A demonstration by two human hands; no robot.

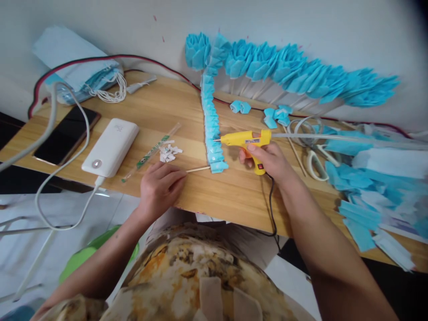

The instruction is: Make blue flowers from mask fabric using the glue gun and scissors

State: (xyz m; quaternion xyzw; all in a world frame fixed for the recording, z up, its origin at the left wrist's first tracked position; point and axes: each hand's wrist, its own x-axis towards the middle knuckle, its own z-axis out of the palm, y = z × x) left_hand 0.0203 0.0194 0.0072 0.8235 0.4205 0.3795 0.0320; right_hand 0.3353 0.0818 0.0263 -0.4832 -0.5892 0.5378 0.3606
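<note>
My right hand (264,158) is wrapped round the handle of a yellow hot glue gun (245,139), its metal nozzle pointing left. The nozzle tip touches or hovers just over a long strip of folded blue petals (210,118), which lies across the wood from the wall towards me. In my left hand (162,183) is a thin wooden stick (197,169), whose far end meets the near end of the strip. A long glue stick (301,135) juts from the back of the gun. Small white paper scraps (170,152) lie beside my left hand.
Blue paper flowers (284,64) on sticks lean along the wall. A power bank (110,147), a phone (67,133) and a looping white cable stand left. Scissors (316,165) and blue scraps (361,187) lie right. The gun's black cord hangs over the table's front edge.
</note>
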